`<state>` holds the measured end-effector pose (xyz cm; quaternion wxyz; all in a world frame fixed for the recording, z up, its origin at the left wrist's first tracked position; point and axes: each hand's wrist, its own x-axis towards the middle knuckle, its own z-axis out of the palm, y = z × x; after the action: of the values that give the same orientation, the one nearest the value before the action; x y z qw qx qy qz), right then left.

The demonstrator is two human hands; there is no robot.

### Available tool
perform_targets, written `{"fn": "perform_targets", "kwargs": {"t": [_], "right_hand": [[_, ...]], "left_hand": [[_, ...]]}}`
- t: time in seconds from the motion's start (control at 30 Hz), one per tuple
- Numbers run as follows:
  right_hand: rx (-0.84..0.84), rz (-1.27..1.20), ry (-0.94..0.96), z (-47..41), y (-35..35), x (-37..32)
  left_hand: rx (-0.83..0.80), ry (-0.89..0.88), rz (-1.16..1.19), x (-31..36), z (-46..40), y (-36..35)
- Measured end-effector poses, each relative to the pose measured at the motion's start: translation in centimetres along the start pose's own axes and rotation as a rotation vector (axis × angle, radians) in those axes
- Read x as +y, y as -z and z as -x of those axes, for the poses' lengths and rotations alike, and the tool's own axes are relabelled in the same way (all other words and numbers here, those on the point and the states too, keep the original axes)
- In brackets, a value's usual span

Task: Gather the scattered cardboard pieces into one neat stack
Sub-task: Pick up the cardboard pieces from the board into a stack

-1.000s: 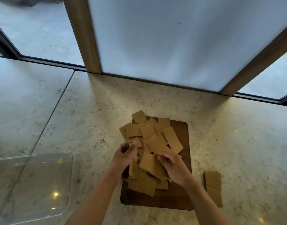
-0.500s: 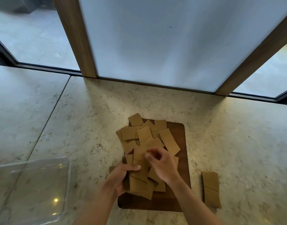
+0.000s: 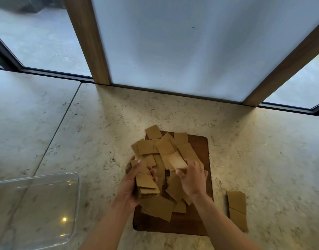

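Several brown cardboard pieces (image 3: 164,147) lie scattered and overlapping on a dark wooden board (image 3: 200,147). My left hand (image 3: 130,184) grips a small stack of cardboard pieces (image 3: 147,186) at the board's left side, thumb over the top. My right hand (image 3: 193,177) pinches one pale cardboard piece (image 3: 176,161) lifted above the pile. Two more cardboard pieces (image 3: 236,208) lie end to end on the counter, right of the board.
The board rests on a pale stone counter (image 3: 100,132). A clear plastic tray (image 3: 39,210) sits at the near left. A frosted window panel with wooden frame posts (image 3: 90,42) stands along the counter's far edge.
My left hand has gathered more pieces into its stack and holds them closer to me. My right hand has moved right and picked up a pale piece from the pile.
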<state>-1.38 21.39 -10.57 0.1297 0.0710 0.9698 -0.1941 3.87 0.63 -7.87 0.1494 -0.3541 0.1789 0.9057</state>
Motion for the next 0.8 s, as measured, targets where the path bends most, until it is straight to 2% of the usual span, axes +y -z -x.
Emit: {"fn": "perform_targets", "kwargs": {"t": [0.1,0.2,0.3,0.4,0.47,0.53,0.6,0.67,0.77,0.8], "right_hand": [[-0.102,-0.396,-0.060,-0.1,1.3,1.3],[-0.201,-0.639,-0.047,0.7,3.2,1.7],[-0.424,-0.919,-0.029,1.8,4.7,1.8],[-0.687,-0.870,0.157,2.3,6.8,1.6],[-0.852,-0.728,0.248,2.2,8.1,0.9],[-0.936,-0.527,0.268,1.7,8.6,-0.3],[-0.914,-0.359,0.299,1.1,8.2,-1.4],[-0.794,-0.268,0.328,0.5,7.7,-2.2],[-0.434,-0.350,0.267,-0.2,7.0,-3.0],[-0.392,-0.420,0.252,-0.2,6.5,-3.3]], "left_hand": [[0.007,-0.014,-0.029,0.4,0.2,-0.4],[-0.007,-0.011,-0.129,0.5,0.5,-0.9],[0.023,-0.059,-0.278,0.1,0.3,-1.3],[0.012,-0.047,-0.433,-0.1,-0.1,-1.4],[-0.026,0.028,-0.610,0.1,-0.1,-1.5],[-0.113,0.150,-0.787,0.3,-0.1,-1.5],[-0.223,0.274,-0.849,0.4,-0.1,-1.5],[-0.254,0.306,-0.849,0.6,0.0,-1.2],[-0.186,0.215,-0.919,1.3,0.0,-0.2],[-0.165,0.200,-0.917,1.4,-0.1,0.1]]}}
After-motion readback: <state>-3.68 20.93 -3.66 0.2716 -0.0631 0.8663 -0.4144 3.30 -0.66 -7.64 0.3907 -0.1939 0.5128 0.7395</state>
